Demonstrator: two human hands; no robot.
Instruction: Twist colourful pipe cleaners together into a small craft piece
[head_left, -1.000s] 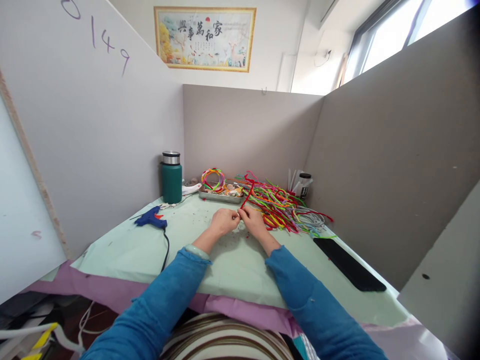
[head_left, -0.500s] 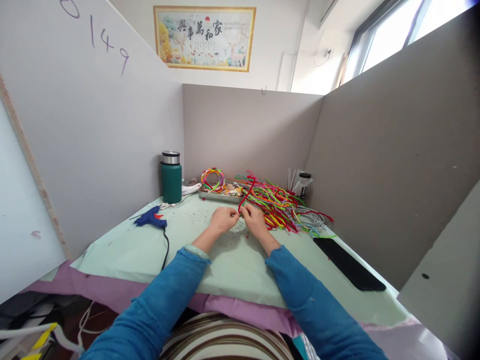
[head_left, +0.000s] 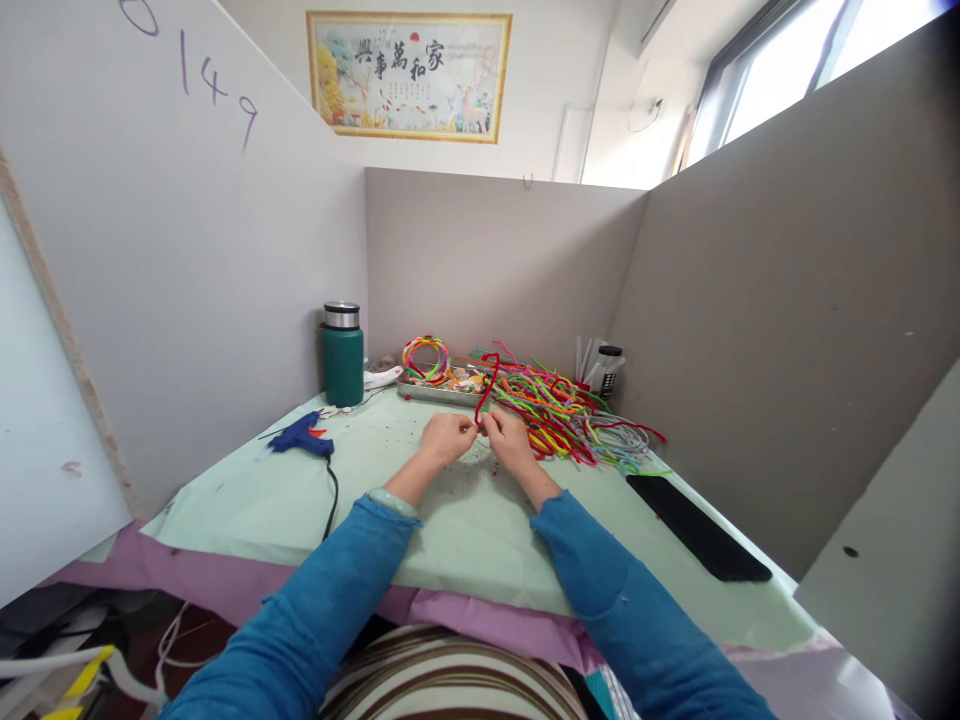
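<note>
My left hand (head_left: 448,438) and my right hand (head_left: 506,437) meet over the middle of the table, fingertips pinched close together. Between them they grip the lower end of a red pipe cleaner (head_left: 489,383), whose free end rises above the fingers and bends over at the top. The gripped end is mostly hidden by my fingers. Just behind and to the right of my right hand lies a heap of many-coloured pipe cleaners (head_left: 559,400). A metal tray (head_left: 439,393) with small pieces and a ring of coloured pipe cleaners (head_left: 425,360) stands behind my hands.
A blue glue gun (head_left: 301,435) with a black cord lies at the left, before a green bottle (head_left: 343,365). A black flat pad (head_left: 697,527) lies at the right. A black-lidded jar (head_left: 609,370) stands at the back right. Grey partitions (head_left: 502,250) enclose the table.
The free end of the red pipe cleaner has swung slightly to the left. Both hands stay in nearly the same place, still pinching it.
</note>
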